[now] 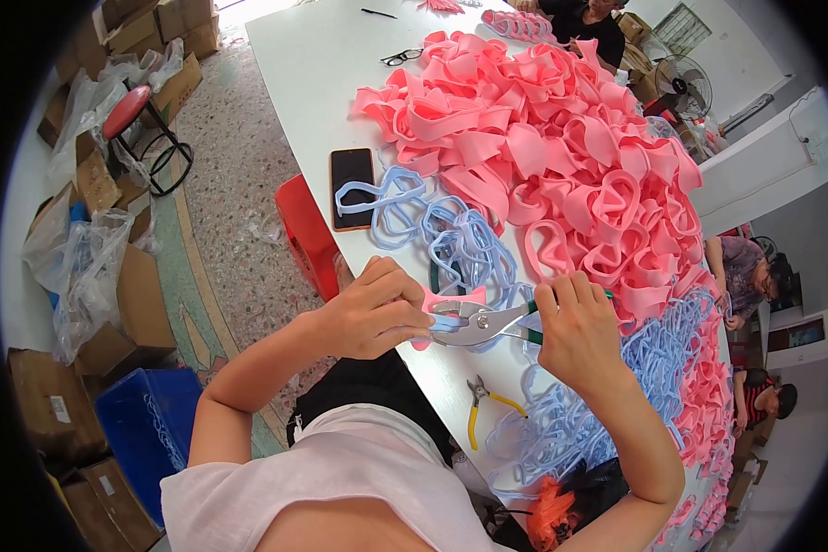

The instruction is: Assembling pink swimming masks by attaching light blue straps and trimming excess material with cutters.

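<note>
My left hand [382, 308] is closed in a pinch on the end of a light blue band [446, 324]. A bit of pink band [474, 295] shows beside it, and I cannot tell whether the two are joined. My right hand [575, 322] is wrapped round the green handles of a pair of silver slip-joint pliers [490, 324]. Their jaws point left and meet the blue band close to my left fingertips. Just beyond my hands lies a loose tangle of light blue bands [469, 244]. Yellow-handled cutting pliers [480, 394] rest on the table nearer my body.
A big heap of pink bands [524, 129] covers the white table [294, 64], with a blue heap [570, 423] at the right. A phone [350, 175] and glasses [400, 57] lie left. A red stool [305, 235] abuts the table. Other people sit around it.
</note>
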`<state>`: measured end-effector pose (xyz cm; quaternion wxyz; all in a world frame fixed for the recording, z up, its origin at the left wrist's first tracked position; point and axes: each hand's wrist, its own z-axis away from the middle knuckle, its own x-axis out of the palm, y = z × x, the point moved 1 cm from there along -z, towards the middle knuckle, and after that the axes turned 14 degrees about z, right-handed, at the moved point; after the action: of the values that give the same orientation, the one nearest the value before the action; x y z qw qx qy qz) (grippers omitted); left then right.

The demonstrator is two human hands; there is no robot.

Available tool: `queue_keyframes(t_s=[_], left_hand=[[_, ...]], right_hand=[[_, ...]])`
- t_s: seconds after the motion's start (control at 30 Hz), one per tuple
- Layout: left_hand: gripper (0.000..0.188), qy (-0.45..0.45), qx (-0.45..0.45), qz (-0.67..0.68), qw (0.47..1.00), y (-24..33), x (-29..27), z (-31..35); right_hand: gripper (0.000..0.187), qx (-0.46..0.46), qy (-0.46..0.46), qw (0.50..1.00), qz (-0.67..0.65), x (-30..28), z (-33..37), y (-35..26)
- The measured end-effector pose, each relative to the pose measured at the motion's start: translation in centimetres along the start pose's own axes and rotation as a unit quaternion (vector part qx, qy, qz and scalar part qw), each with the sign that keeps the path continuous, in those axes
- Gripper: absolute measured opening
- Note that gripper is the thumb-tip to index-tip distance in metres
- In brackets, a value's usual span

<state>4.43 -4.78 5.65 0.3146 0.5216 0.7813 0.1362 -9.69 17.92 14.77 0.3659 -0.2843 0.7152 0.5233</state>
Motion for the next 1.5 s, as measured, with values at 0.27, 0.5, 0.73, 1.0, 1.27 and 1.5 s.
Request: queue_keyframes(t_s=[0.27, 0.5, 0.73, 1.0, 1.27, 1.5], left_hand=[[0.024, 0.005, 0.033, -0.035, 0.999, 0.1, 0.1, 0.0], [0.023, 0.004, 0.038, -0.029, 0.999, 0.2, -0.4, 0.0], [0.022, 0.002, 0.050, -0.023, 0.998, 0.5, -0.3, -0.4], [0.020, 0.015, 0.028, -0.031, 0.999, 0.6, -1.0, 0.0], [0.020, 0.063, -0.029, 0.020, 0.997, 0.1, -1.8, 0.3], [0.028, 0.004, -0.034, -0.077, 0.996, 1.2, -1.6, -1.8]], right_hand=[[0.014, -0.016, -0.016, 1.000, -0.003, 0.4, 0.3, 0.1], [0.023, 0.012, 0.017, 1.000, 0.007, -1.1, 0.8, 1.2], [0.021, -0.026, -0.031, 0.998, 0.038, -0.6, 1.2, 1.8], [0.027, 0.015, 0.029, 0.999, 0.020, -1.1, 0.9, 1.9], [0.024, 0.053, 0.025, 0.994, 0.090, -0.9, 2.4, 2.4], [0.007, 0.036, 0.020, 0.994, 0.100, -0.7, 2.0, 3.0]])
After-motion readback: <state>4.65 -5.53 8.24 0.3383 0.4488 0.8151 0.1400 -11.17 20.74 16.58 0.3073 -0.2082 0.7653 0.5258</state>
